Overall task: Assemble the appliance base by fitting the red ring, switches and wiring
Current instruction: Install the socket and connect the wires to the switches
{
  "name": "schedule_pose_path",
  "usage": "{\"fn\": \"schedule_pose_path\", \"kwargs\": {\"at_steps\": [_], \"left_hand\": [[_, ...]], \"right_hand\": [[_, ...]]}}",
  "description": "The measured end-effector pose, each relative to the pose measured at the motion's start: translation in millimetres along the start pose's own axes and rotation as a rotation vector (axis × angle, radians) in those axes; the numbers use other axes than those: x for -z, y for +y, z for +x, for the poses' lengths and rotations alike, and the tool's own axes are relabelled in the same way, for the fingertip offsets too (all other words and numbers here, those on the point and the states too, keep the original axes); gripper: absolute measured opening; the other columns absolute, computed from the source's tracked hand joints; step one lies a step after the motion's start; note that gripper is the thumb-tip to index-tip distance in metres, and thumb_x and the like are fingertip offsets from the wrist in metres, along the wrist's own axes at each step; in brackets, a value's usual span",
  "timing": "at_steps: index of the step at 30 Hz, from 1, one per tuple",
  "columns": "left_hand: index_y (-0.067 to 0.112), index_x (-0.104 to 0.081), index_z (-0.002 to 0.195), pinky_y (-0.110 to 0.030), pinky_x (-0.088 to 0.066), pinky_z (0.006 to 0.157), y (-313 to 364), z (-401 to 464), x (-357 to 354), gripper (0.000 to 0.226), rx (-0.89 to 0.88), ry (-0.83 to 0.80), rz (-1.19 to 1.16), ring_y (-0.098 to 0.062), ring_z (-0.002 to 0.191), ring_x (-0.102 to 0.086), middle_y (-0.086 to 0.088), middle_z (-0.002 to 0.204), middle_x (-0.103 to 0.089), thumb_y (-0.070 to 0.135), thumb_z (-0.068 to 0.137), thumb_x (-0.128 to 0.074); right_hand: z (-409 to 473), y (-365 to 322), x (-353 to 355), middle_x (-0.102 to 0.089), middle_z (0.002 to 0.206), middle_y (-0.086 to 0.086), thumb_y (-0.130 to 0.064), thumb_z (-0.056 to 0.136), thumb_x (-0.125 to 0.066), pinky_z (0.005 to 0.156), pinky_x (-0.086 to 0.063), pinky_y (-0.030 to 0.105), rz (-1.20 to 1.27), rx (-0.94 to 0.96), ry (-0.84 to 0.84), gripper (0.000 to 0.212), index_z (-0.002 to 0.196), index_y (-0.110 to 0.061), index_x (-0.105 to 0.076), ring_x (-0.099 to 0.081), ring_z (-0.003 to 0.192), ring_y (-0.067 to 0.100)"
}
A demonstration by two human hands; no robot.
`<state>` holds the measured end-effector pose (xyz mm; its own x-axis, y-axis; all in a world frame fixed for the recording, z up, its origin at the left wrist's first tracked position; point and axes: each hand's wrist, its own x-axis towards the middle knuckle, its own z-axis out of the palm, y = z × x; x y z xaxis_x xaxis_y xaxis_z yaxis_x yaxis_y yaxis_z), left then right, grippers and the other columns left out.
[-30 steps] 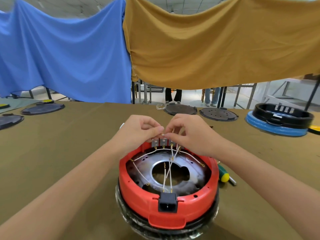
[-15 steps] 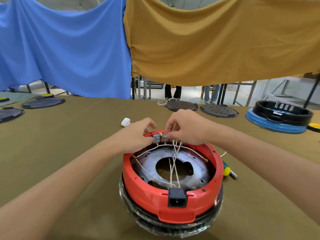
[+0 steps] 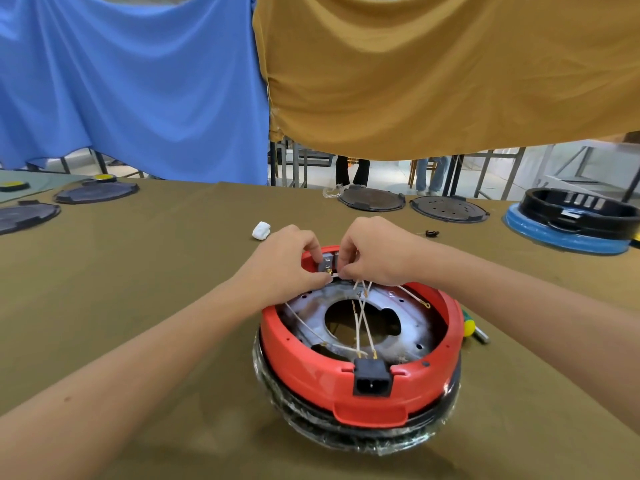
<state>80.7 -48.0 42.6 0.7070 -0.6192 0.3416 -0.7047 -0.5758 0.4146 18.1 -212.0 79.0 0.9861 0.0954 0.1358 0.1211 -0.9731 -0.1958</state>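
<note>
The red ring [image 3: 311,372] sits on the plastic-wrapped black appliance base [image 3: 346,431] in front of me. A black power socket [image 3: 372,381] is set in its near rim. Thin white wires [image 3: 362,320] cross the silver metal plate [image 3: 412,327] inside. At the far rim a grey switch block [image 3: 327,263] stands between my hands. My left hand [image 3: 284,265] pinches a wire end just below the switch block. My right hand [image 3: 374,252] pinches the wires beside it, fingers curled. Most of the switches are hidden behind my fingers.
A green-and-yellow screwdriver [image 3: 472,329] lies right of the base. A white wad [image 3: 260,231] and a small black part [image 3: 432,233] lie beyond my hands. Black round plates [image 3: 370,199] and a blue-and-black base [image 3: 571,220] sit along the far edge; more plates [image 3: 93,192] at left.
My view has shifted, so the base now lies lower right. Both hands stay at the far rim; they have dropped closer onto the switch block and pinch the wire ends there.
</note>
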Motion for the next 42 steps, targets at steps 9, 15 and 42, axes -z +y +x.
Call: {"fn": "schedule_pose_path", "kwargs": {"at_steps": [9,15,42], "left_hand": [[0.027,-0.06,0.081,-0.022,-0.034,0.068,0.3,0.3,-1.9,0.018,-0.004,0.006,0.048,-0.01,0.084,-0.049,0.007,0.099,-0.05,0.032,0.082,-0.077],[0.029,-0.057,0.08,-0.011,-0.03,0.062,-0.8,1.2,-2.3,0.019,0.001,0.001,0.075,-0.008,0.083,-0.048,0.008,0.1,-0.049,0.033,0.084,-0.076],[0.026,-0.046,0.101,-0.028,-0.035,0.069,-0.9,12.9,-2.4,0.034,-0.095,-0.01,0.195,-0.017,0.087,-0.052,0.006,0.099,-0.051,0.038,0.085,-0.073]], "right_hand": [[-2.6,-3.8,-2.4,-0.075,0.083,0.003,-0.011,0.086,-0.066,0.075,-0.058,0.034,0.024,-0.027,0.03,0.013,0.084,-0.01,-0.078,-0.069,0.08,0.019],[-3.9,-4.3,-2.1,-0.075,0.083,0.006,-0.01,0.087,-0.064,0.076,-0.059,0.037,0.029,-0.045,0.017,0.015,0.084,-0.009,-0.078,-0.069,0.079,0.022],[4.2,-10.7,-16.1,-0.068,0.083,0.012,-0.01,0.086,-0.063,0.07,-0.058,0.038,0.021,-0.194,0.136,0.01,0.092,-0.006,-0.069,-0.064,0.075,0.031]]}}
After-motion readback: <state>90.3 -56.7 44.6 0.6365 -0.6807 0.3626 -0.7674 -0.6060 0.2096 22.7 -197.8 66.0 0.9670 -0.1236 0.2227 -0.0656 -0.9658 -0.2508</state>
